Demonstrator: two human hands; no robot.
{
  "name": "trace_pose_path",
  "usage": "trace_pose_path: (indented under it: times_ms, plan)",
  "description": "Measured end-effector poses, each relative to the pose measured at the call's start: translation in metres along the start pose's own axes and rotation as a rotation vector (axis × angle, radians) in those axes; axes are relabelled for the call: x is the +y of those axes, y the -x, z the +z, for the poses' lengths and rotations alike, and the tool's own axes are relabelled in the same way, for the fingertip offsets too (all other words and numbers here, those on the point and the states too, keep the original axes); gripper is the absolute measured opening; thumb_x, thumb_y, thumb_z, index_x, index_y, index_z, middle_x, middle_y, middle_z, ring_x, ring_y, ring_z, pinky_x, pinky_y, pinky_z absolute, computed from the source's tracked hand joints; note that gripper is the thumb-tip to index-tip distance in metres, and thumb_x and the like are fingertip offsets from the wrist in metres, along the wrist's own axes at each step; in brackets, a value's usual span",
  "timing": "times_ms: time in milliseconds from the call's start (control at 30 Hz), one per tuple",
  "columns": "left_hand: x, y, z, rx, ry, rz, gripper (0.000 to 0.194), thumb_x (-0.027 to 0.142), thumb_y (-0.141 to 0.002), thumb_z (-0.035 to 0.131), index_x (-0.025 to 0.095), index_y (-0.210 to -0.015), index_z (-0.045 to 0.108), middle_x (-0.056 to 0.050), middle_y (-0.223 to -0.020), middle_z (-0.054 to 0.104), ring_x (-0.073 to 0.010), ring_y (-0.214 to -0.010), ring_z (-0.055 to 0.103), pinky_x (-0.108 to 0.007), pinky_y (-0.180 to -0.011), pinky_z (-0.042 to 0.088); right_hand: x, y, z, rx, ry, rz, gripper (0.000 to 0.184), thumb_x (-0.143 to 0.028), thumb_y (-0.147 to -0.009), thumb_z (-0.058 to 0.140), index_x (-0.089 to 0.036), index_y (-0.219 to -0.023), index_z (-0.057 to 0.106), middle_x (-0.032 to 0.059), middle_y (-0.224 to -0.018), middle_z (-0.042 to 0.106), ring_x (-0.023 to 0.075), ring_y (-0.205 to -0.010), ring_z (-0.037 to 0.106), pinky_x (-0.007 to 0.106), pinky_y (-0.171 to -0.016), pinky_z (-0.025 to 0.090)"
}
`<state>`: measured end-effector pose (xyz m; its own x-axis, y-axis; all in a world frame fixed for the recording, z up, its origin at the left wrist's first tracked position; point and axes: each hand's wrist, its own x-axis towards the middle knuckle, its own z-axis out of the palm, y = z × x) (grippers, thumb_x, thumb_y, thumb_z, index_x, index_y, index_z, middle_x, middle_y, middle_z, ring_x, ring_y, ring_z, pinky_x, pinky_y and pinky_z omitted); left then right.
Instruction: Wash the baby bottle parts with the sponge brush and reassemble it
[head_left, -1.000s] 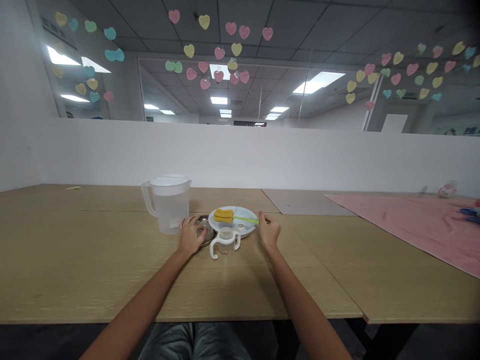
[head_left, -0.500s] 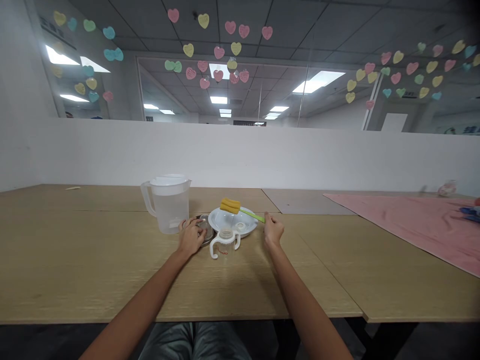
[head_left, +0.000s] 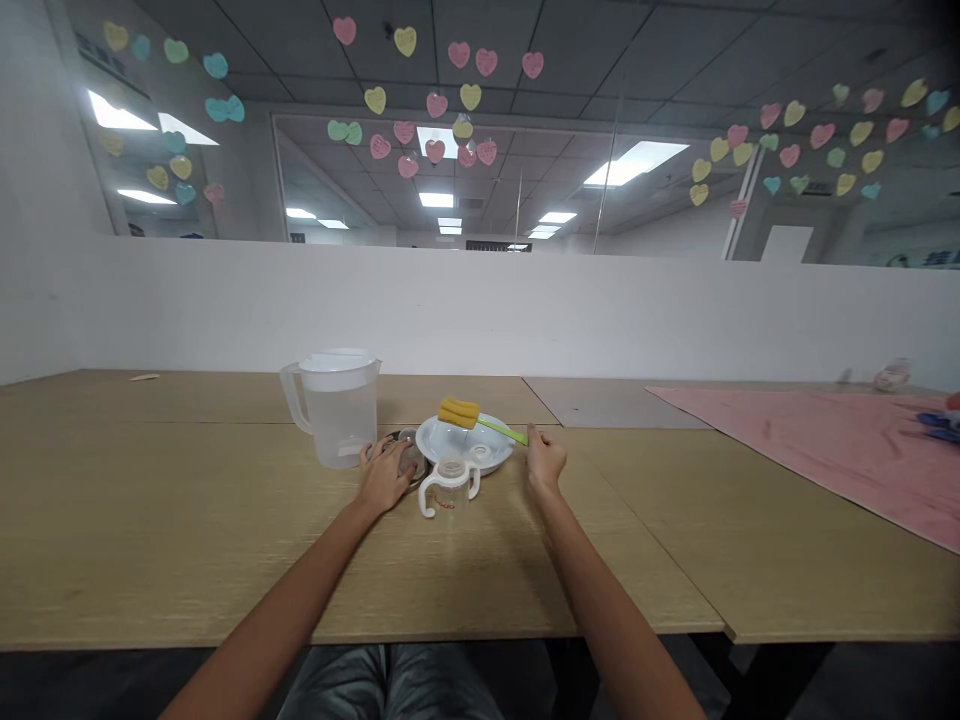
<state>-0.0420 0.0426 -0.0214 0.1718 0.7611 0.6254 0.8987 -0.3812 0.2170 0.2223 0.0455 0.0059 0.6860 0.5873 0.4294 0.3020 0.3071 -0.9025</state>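
My right hand [head_left: 546,460] is closed on the green handle of a sponge brush [head_left: 459,413]. Its yellow sponge head lies over the white bowl [head_left: 426,450]. A small whitish ring-shaped part [head_left: 481,454] is in the bowl. My left hand [head_left: 385,474], fingers spread, rests over a round dark-rimmed dish [head_left: 422,478] and partly hides a clear part in it. Between the hands, in front of the bowl, a clear baby bottle [head_left: 450,487] with two white handles stands upright, its top uncovered.
A translucent lidded pitcher [head_left: 341,415] holding clear liquid stands just left of the dish. Pink cloth [head_left: 810,450] covers the table's right side, with a blue object [head_left: 941,425] on it. A white wall [head_left: 480,310] closes off the back.
My left hand's fingers have flattened and spread over the dish. The right hand and the sponge brush have hardly moved.
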Motion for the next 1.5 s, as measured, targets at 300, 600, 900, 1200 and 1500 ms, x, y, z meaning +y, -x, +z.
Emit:
trace_pose_path:
  times_ms: [300, 600, 900, 1200, 1500]
  plan:
    - [-0.002, 0.001, 0.002, -0.083, -0.001, 0.039, 0.034, 0.037, -0.082, 0.046, 0.027, -0.113, 0.057, -0.008, -0.124, 0.056, -0.0308, -0.124, 0.037, -0.061, -0.1, 0.017, 0.001, 0.0, 0.0, 0.024, 0.002, -0.002, 0.048, -0.056, -0.073, 0.044, -0.017, -0.046, 0.052, -0.0036, -0.037, 0.031, 0.012, -0.044, 0.033, 0.024, -0.044, 0.026]
    - [0.001, 0.001, -0.001, -0.146, -0.039, 0.028, 0.029, 0.039, -0.083, 0.044, 0.027, -0.096, 0.067, -0.007, -0.12, 0.059, -0.032, -0.123, 0.036, -0.063, -0.1, 0.014, 0.003, -0.001, -0.001, 0.05, 0.044, -0.019, 0.056, -0.065, -0.073, 0.04, -0.018, -0.048, 0.053, -0.0026, -0.036, 0.035, 0.013, -0.044, 0.034, 0.025, -0.045, 0.026]
    - [0.004, -0.001, -0.008, -0.246, -0.026, 0.023, 0.037, 0.042, -0.085, 0.037, 0.023, -0.097, 0.067, -0.008, -0.105, 0.066, -0.0311, -0.12, 0.042, -0.057, -0.102, 0.016, 0.005, -0.003, -0.001, 0.142, 0.036, 0.046, 0.052, -0.064, -0.071, 0.046, -0.016, -0.054, 0.058, 0.0012, -0.043, 0.05, 0.0157, -0.05, 0.045, 0.025, -0.049, 0.031]
    - [0.004, 0.0, -0.006, -0.189, -0.018, 0.055, 0.036, 0.042, -0.085, 0.037, 0.023, -0.085, 0.068, -0.007, -0.096, 0.068, -0.0282, -0.106, 0.05, -0.051, -0.097, 0.022, 0.008, -0.005, 0.0, 0.142, 0.025, 0.037, 0.048, -0.061, -0.072, 0.046, -0.018, -0.057, 0.06, 0.0017, -0.042, 0.052, 0.0179, -0.049, 0.051, 0.026, -0.047, 0.033]
    - [0.006, 0.0, -0.008, -0.205, 0.01, 0.06, 0.035, 0.04, -0.085, 0.038, 0.023, -0.083, 0.068, -0.005, -0.096, 0.068, -0.0257, -0.102, 0.052, -0.048, -0.097, 0.023, -0.001, -0.001, 0.0, 0.122, -0.152, 0.22, 0.034, -0.05, -0.064, 0.061, -0.016, -0.064, 0.059, -0.0033, -0.045, 0.047, 0.0118, -0.039, 0.042, 0.024, -0.037, 0.032]
